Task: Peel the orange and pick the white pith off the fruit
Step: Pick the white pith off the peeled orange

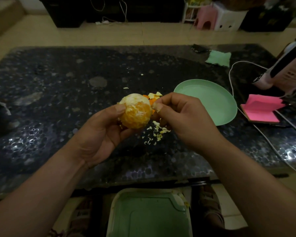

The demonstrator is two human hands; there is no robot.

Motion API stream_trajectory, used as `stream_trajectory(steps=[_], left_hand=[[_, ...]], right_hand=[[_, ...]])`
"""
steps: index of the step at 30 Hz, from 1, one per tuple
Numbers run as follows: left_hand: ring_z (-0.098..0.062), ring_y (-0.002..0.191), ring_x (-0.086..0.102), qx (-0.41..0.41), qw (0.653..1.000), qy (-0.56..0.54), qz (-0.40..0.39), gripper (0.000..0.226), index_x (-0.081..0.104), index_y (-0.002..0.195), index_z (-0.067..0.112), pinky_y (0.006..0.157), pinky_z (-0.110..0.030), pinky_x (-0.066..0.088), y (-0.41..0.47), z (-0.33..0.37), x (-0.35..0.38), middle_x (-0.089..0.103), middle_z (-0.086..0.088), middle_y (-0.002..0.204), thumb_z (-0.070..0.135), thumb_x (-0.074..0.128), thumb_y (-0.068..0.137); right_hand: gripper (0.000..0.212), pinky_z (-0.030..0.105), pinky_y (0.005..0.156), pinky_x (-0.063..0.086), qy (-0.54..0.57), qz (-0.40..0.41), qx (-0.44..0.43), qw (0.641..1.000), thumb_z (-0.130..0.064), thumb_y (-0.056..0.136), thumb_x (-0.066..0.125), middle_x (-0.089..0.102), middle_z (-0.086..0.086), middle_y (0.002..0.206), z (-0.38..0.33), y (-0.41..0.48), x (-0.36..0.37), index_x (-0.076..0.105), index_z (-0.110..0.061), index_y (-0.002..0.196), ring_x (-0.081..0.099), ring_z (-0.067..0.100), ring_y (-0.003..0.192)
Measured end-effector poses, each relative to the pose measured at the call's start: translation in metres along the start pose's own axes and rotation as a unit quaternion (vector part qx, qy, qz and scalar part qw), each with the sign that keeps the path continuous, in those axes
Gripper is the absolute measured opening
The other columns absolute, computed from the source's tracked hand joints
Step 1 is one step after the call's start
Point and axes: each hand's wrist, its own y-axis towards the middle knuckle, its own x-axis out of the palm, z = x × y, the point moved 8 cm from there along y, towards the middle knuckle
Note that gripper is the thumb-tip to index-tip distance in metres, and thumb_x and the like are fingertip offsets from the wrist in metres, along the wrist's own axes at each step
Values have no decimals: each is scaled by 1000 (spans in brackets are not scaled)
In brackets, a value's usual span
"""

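Note:
My left hand [99, 132] grips a peeled orange [135, 112] above the dark table, thumb on its left side. White pith still covers the fruit's upper part. My right hand [183, 117] is at the orange's right edge and pinches a small strip of pith [154, 105] between thumb and forefinger. Scraps of white pith [156, 134] lie on the table under the hands. Orange peel pieces [152, 97] lie just behind the fruit.
A light green plate [210, 100] stands to the right of my hands. Pink sticky notes [260, 108], a white cable [232, 77] and a green cloth [218, 58] lie at the right. A green stool [149, 214] is below the table's near edge [126, 183].

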Motion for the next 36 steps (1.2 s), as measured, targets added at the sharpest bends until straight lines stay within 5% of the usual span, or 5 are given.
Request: stream_trajectory(steps=[5,12,15,23,36], left_hand=[[-28,122,70,9,999,17,29,52,66,134,3,87,-33,62,2,-1,-6,68,-19,139,29,67,89],[-28,118,72,-3,997,1,71,42,68,128,1,89,-37,63,5,-8,-13,71,-20,133,24,63,93],[-29,120,72,-13,996,2,84,43,68,129,1,90,-37,63,6,-11,-17,72,-20,133,25,63,93],[-27,113,73,-19,995,42,84,44,68,129,2,87,-35,64,8,-11,-15,73,-19,130,25,62,92],[-22,99,77,-4,987,137,80,42,70,123,3,77,-29,63,8,-13,-14,79,-14,115,23,67,87]], right_hand=[[25,36,66,58,-92,6,10,996,-9,102,54,76,-5,86,7,-1,1,75,-22,101,69,14,71],[8,35,69,49,-309,-1,1,951,-23,99,63,65,-8,89,28,8,12,68,-20,94,62,14,82],[16,22,78,44,-265,3,-5,964,-19,94,69,60,-13,109,24,12,12,64,-29,106,58,6,97],[4,10,71,47,-207,3,-54,977,-32,97,75,70,-19,88,10,6,7,77,-31,95,64,-1,86],[8,38,78,53,-315,-4,-126,940,-25,98,71,67,-10,94,3,2,13,78,-24,97,61,10,87]])
